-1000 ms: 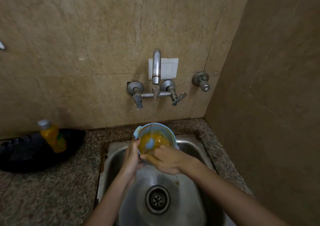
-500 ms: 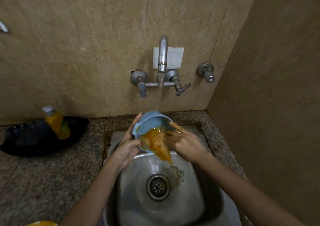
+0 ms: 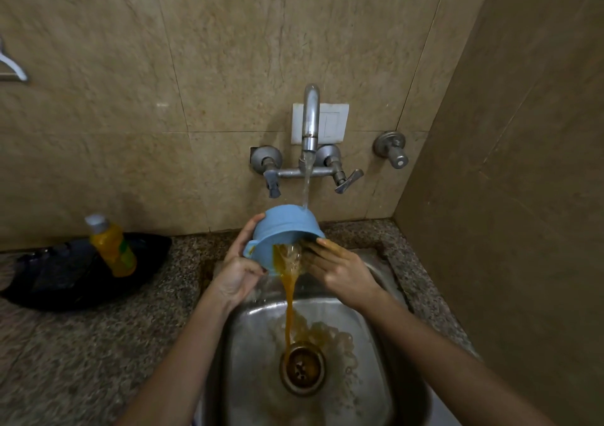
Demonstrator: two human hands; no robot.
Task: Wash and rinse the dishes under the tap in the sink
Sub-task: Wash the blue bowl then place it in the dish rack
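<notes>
A blue bowl (image 3: 285, 229) with small side handles is tipped towards me over the steel sink (image 3: 376, 393). My left hand (image 3: 238, 268) grips its left side, fingers curled round the rim and handle. The straight fingers of my right hand (image 3: 340, 267) reach into the bowl's mouth from the right. Water from the wall tap (image 3: 310, 121) falls on the bowl's back. Orange-brown liquid pours out of the bowl in a stream and runs to the drain (image 3: 302, 368).
A yellow soap bottle (image 3: 112, 247) with a grey cap stands in a black tray (image 3: 65, 278) on the speckled counter (image 3: 81, 360) at left. The tap's two lever handles and a separate valve (image 3: 392, 149) stick out of the tiled wall. A side wall closes the right.
The bowl went from upright under the water to tipped over. Its orange liquid now streams into the drain. My right hand shifted from the front rim to the bowl's mouth.
</notes>
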